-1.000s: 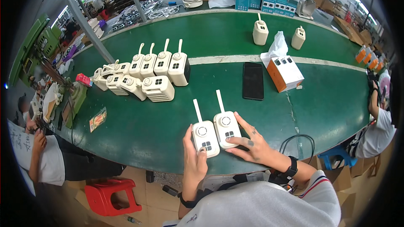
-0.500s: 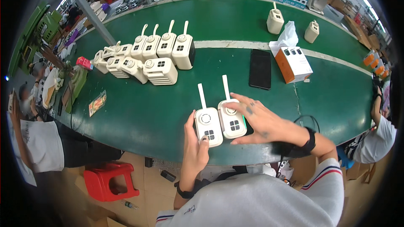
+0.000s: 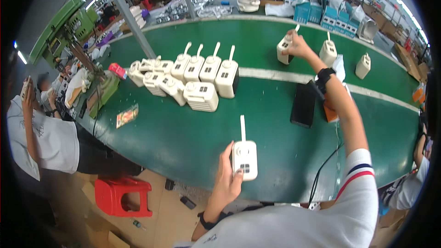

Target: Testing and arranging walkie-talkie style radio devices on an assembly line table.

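Observation:
My left hand [image 3: 227, 184] grips a cream boxy device [image 3: 248, 151] near the table's front edge. Its thumb lies by four dark square buttons; a strap sticks up from the device's top. Stretched far across the table, my right hand [image 3: 299, 47] has its fingers around the top of another cream device [image 3: 283, 55], which appears to stand on the far green strip. To the right of it stand two similar devices, a strapped one [image 3: 328, 54] and a smaller-looking one [image 3: 363, 67]. At left, several cream devices [image 3: 201, 96] are grouped, some upright with straps raised, others tilted or lying.
Under my right forearm are a black phone [image 3: 303, 105] and a partly hidden orange-and-white box [image 3: 330, 112]. A black cable [image 3: 317, 174] hangs at the front edge. A small colourful packet [image 3: 127, 116] lies at left, with a red stool [image 3: 123, 197] below. People work at both sides.
My right hand has carried one of the two near devices up to the far strip. My left hand keeps hold of the other. The view has shifted.

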Available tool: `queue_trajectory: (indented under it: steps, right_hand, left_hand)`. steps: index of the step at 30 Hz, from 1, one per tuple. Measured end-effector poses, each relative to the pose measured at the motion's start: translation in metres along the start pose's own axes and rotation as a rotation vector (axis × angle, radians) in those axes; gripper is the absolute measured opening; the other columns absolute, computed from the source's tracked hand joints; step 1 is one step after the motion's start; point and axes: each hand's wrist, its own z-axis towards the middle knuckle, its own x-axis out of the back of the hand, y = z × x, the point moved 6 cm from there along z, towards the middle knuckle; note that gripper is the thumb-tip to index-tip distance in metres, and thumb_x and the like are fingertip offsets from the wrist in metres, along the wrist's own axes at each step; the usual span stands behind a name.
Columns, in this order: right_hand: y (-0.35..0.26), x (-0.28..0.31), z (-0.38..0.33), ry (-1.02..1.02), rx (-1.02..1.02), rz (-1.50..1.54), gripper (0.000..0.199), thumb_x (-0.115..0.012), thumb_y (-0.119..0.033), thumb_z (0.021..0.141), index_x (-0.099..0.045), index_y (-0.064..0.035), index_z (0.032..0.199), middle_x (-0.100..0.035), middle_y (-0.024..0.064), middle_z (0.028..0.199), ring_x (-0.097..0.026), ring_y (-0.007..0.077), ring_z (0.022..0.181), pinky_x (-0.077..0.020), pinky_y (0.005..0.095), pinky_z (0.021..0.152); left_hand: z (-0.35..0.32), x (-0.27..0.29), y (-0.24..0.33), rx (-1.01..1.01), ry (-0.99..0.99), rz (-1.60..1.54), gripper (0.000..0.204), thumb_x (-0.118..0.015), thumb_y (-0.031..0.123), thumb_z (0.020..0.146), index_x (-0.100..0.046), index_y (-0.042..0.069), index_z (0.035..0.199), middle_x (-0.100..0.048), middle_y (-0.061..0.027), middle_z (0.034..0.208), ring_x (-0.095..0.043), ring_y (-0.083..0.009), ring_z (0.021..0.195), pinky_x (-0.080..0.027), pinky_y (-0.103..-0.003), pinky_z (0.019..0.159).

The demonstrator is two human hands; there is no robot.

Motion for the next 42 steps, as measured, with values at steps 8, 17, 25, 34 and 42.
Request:
queue_trajectory:
  steps: [8,17,25,34,42]
  right_hand:
    - [0.026,-0.014,0.018,-0.028,-0.018,0.223,0.081,-0.079,-0.036,0.067,-0.044,-0.0068,0.134,-0.052,0.0268,0.127,-0.047,0.0393,0.124,-0.0393,0.0404,0.104]
    - [-0.008,0.007,-0.010,0.022,0.063,-0.242,0.054,-0.072,-0.020,0.073,-0.055,-0.0174,0.124,-0.051,0.0251,0.115,-0.055,0.0432,0.105,-0.0488,0.0461,0.090]
    - [-0.016,0.004,-0.035,0.146,-0.148,-0.278,0.038,-0.060,-0.018,0.079,-0.058,-0.0176,0.118,-0.063,0.0204,0.103,-0.065,0.0351,0.093,-0.0547,0.0443,0.076]
    - [-0.015,0.011,-0.045,0.093,-0.236,-0.319,0.040,-0.057,-0.021,0.081,-0.056,-0.0187,0.121,-0.068,0.0176,0.093,-0.068,0.0352,0.086,-0.0549,0.0461,0.072]
    - [-0.012,0.016,-0.049,0.133,-0.288,-0.359,0.036,-0.056,-0.019,0.083,-0.057,-0.0169,0.119,-0.069,0.0187,0.091,-0.068,0.0359,0.084,-0.0545,0.0466,0.071]
  left_hand:
    - [-0.002,-0.002,-0.009,0.020,0.009,0.005,0.066,-0.043,0.010,0.080,-0.024,-0.008,0.141,-0.037,-0.0286,0.130,-0.041,-0.0376,0.120,-0.029,-0.043,0.106]
    - [0.010,-0.004,-0.004,0.049,0.012,-0.044,0.065,-0.042,0.014,0.081,-0.026,-0.010,0.140,-0.039,-0.0273,0.131,-0.041,-0.0339,0.121,-0.029,-0.040,0.107]
    - [0.006,-0.006,-0.008,0.047,0.034,-0.046,0.066,-0.039,0.018,0.081,-0.026,-0.010,0.139,-0.039,-0.0274,0.132,-0.041,-0.0344,0.121,-0.030,-0.040,0.107]
    - [0.007,-0.007,-0.009,0.037,0.042,-0.053,0.065,-0.039,0.017,0.081,-0.027,-0.010,0.139,-0.040,-0.0273,0.131,-0.043,-0.0334,0.119,-0.031,-0.038,0.105]
    - [0.006,-0.003,-0.028,-0.050,0.045,0.062,0.071,-0.040,0.036,0.087,-0.022,-0.001,0.144,-0.051,-0.0150,0.119,-0.052,-0.0108,0.076,-0.040,-0.020,0.051]
